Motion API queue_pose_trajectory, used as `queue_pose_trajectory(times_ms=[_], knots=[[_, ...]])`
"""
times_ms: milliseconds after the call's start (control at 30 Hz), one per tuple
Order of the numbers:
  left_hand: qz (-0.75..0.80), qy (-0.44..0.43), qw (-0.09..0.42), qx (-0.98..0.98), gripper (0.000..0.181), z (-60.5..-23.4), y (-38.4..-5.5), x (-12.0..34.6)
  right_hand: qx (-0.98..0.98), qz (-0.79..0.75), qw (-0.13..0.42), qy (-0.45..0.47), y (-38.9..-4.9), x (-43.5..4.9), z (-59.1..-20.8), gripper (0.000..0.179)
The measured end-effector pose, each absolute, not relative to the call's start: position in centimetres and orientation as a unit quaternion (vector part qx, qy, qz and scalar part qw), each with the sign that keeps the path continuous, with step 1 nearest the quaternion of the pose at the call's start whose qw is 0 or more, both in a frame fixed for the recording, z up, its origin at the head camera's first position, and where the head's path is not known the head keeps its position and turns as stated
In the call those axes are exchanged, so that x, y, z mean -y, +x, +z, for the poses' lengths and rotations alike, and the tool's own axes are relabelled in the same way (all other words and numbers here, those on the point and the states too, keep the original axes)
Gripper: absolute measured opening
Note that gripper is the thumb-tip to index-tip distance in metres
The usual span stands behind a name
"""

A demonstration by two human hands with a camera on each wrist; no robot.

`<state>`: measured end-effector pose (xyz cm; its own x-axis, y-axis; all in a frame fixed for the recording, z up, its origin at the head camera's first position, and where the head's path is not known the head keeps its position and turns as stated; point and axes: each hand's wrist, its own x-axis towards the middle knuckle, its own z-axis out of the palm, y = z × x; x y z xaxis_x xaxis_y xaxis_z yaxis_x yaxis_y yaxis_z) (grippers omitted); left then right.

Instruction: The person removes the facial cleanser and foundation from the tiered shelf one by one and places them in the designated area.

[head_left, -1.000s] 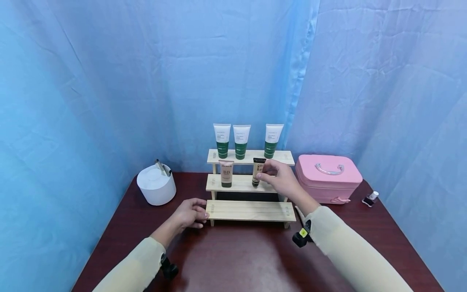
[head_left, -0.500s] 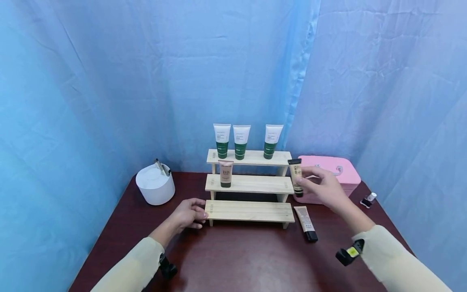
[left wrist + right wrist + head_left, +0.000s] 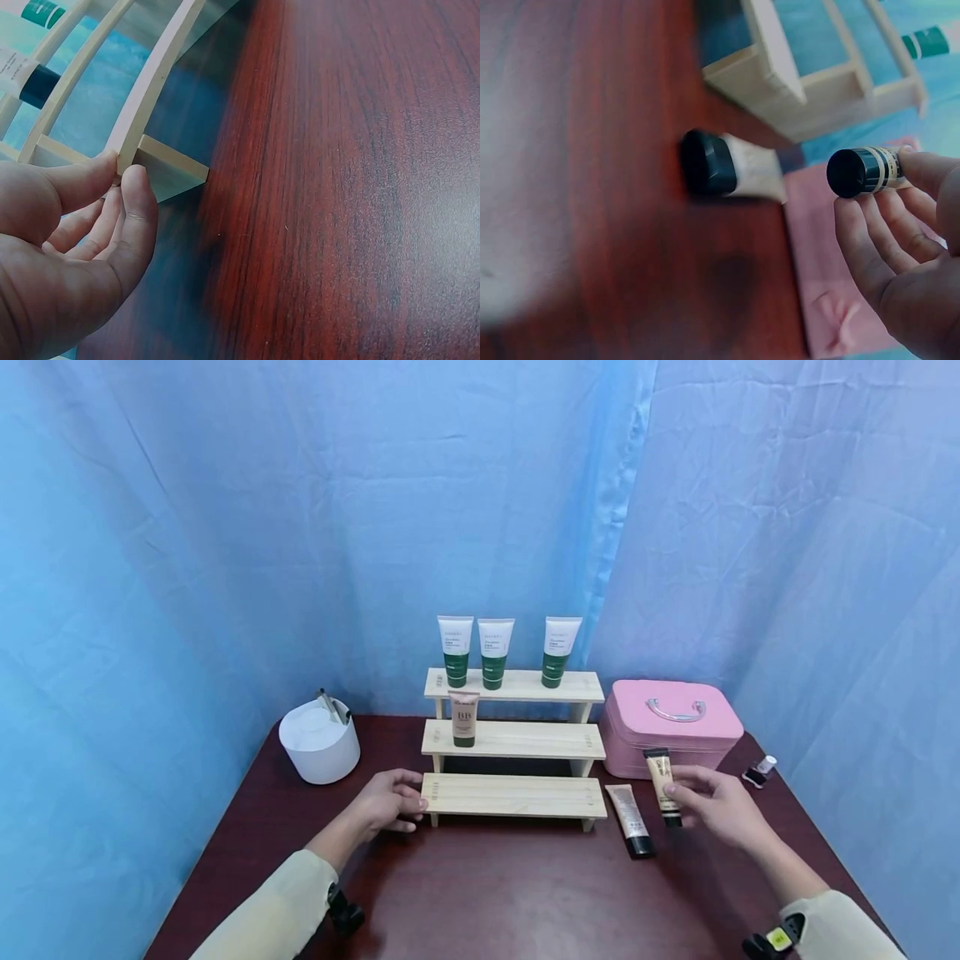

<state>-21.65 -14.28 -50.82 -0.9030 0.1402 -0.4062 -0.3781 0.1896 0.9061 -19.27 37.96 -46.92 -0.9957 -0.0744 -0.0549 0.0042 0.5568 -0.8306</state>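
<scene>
My right hand pinches a small gold cosmetic tube with black ends, to the right of a pink-beige tube that lies on the table. In the right wrist view the gold tube's black cap points towards the camera. With thumb and curled fingers, my left hand grips the left end of the lowest board of a three-tier wooden display rack. A beige BB cream tube stands on the middle tier. On the top tier stand three white-and-green tubes.
A pink vanity case with a silver handle sits right of the rack, and a nail polish bottle lies beyond it. Far left is a white round container with dark sticks. Blue curtains enclose the dark red table.
My right hand has lifted the gold tube off the middle tier and carried it right and down, beside the lying tube. The left hand has stayed at the rack's end.
</scene>
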Motion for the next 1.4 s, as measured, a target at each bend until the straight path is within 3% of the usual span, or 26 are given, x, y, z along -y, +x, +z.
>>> queue_pose_trajectory(times_ms=[500,1400], knots=[[0.630,-0.078,0.207,-0.744,0.054,-50.8,-21.6,14.3,-0.857,-0.503,0.094,0.066,-18.8,-39.1,-51.8,0.060],[0.626,-0.078,0.210,-0.747,0.054,-50.7,-21.6,14.3,-0.864,-0.485,0.096,0.093,-19.2,-39.4,-53.4,0.055]])
